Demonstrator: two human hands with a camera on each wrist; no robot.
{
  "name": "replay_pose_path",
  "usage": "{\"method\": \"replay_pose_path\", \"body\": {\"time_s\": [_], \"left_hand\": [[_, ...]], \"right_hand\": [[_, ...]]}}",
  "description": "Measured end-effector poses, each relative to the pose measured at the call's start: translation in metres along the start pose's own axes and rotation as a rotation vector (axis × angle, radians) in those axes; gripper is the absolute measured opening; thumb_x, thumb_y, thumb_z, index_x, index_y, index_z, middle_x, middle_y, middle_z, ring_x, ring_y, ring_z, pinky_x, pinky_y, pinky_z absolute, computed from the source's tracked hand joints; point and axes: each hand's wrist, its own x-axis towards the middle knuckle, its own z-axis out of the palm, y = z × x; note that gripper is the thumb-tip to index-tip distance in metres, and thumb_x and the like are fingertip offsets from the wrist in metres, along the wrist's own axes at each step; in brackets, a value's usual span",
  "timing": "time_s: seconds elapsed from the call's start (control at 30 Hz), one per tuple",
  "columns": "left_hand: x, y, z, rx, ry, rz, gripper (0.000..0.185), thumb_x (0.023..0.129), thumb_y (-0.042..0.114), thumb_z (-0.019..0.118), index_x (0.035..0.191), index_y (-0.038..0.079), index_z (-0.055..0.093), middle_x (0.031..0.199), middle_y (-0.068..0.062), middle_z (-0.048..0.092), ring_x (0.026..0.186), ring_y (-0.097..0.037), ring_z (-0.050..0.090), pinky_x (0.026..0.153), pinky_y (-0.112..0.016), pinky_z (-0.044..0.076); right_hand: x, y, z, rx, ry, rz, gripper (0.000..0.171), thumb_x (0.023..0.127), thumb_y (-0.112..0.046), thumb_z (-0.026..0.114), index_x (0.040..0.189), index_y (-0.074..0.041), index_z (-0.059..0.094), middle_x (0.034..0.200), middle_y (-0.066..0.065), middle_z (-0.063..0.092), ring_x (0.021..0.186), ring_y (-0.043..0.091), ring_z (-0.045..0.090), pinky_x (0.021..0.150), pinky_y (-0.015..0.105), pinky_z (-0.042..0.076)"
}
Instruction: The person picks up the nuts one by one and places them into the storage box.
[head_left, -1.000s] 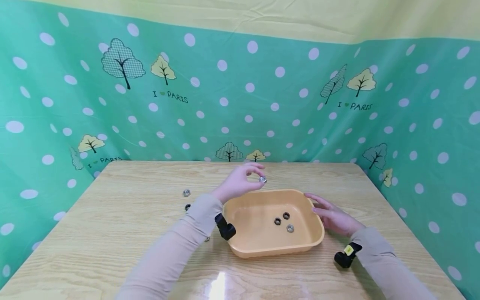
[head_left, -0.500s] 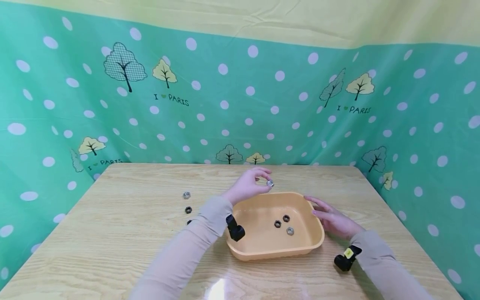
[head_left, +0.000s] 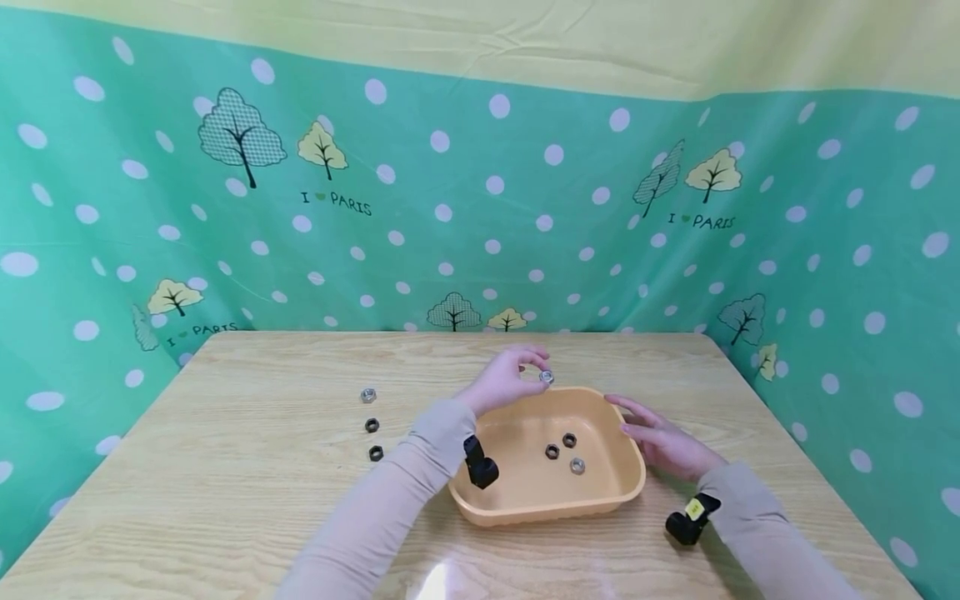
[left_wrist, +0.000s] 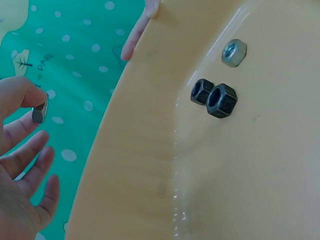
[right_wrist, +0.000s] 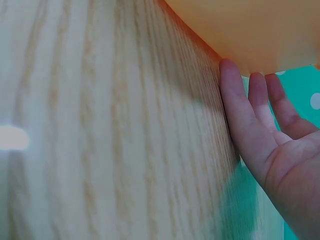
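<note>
My left hand pinches a silver nut between thumb and forefinger above the far rim of the orange tray. The left wrist view shows that nut in my fingertips beside the tray wall. Inside the tray lie two black nuts and one silver nut. My right hand rests flat on the table against the tray's right side, its straight fingers touching the tray.
On the wooden table, left of the tray, lie a silver nut and two black nuts. A green dotted cloth walls in the back and both sides.
My left hand has carried the silver nut to the right and a little lower, over the tray's far rim. The right hand has stayed beside the tray.
</note>
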Motion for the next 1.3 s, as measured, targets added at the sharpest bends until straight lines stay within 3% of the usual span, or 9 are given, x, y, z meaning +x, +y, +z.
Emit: {"method": "replay_pose_path", "body": {"time_s": [0.47, 0.77, 0.93, 1.3], "left_hand": [[0.003, -0.001, 0.007, 0.047, -0.006, 0.021, 0.016, 0.082, 0.008, 0.069, 0.097, 0.005, 0.068, 0.131, -0.009, 0.057, 0.128, -0.027, 0.047, 0.106, -0.041, 0.039], [0.004, 0.003, 0.019, 0.202, -0.04, 0.078, 0.015, 0.082, 0.011, 0.069, 0.097, 0.008, 0.067, 0.129, -0.007, 0.058, 0.125, -0.023, 0.049, 0.109, -0.033, 0.036], [0.003, 0.005, 0.026, 0.274, -0.083, 0.117, 0.017, 0.082, 0.013, 0.07, 0.097, 0.009, 0.067, 0.128, -0.006, 0.058, 0.125, -0.022, 0.049, 0.11, -0.029, 0.034], [0.001, 0.006, 0.038, 0.311, -0.184, 0.188, 0.014, 0.082, 0.014, 0.069, 0.096, 0.01, 0.068, 0.123, -0.003, 0.06, 0.118, -0.018, 0.054, 0.103, -0.022, 0.04]], "right_hand": [[0.0, -0.002, 0.002, -0.032, 0.029, 0.029, 0.068, 0.098, -0.028, 0.047, 0.152, -0.014, 0.008, 0.155, 0.028, 0.009, 0.128, 0.027, 0.046, 0.1, 0.043, 0.046], [0.0, -0.002, 0.002, -0.012, 0.013, 0.026, 0.066, 0.099, -0.027, 0.046, 0.152, -0.016, 0.009, 0.154, 0.029, 0.009, 0.123, 0.019, 0.05, 0.099, 0.04, 0.046], [0.0, -0.002, 0.001, -0.013, 0.006, 0.024, 0.065, 0.099, -0.027, 0.045, 0.152, -0.016, 0.009, 0.154, 0.028, 0.007, 0.122, 0.016, 0.05, 0.098, 0.038, 0.047], [0.002, 0.0, 0.0, -0.006, -0.017, -0.007, 0.06, 0.1, -0.025, 0.043, 0.152, -0.018, 0.015, 0.154, 0.027, 0.003, 0.121, 0.011, 0.047, 0.096, 0.033, 0.046]]}}
